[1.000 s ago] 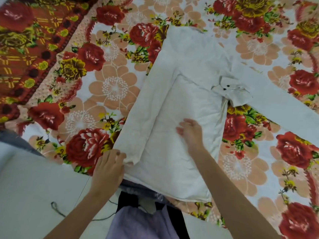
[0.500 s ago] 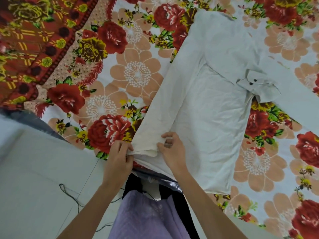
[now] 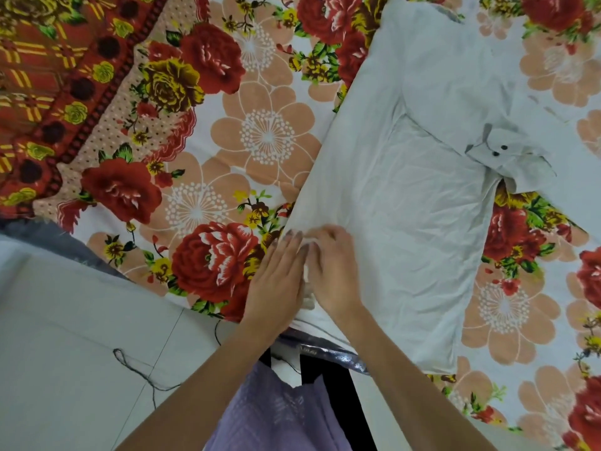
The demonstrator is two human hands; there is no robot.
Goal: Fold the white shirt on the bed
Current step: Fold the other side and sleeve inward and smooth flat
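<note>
**Pinching the near hem corner**

Left hand (image 3: pixel 276 281) & right hand (image 3: pixel 331 275) are sitting side by side at the near-left corner of the white shirt (image 3: pixel 406 216), each grip closing on fabric (exact hold is blurred). Shirt is lying flat on the bed (image 3: pixel 227 141), left side already folded in. Pull the edge taut, keep it straight w/ the fold line. Cuff (image 3: pixel 507 161) is lying farther up.

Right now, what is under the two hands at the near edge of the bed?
The white shirt lies under both. The left hand and right hand rest side by side on its lower left corner, over the floral bedsheet. The hem beneath the palms is hidden.
</note>
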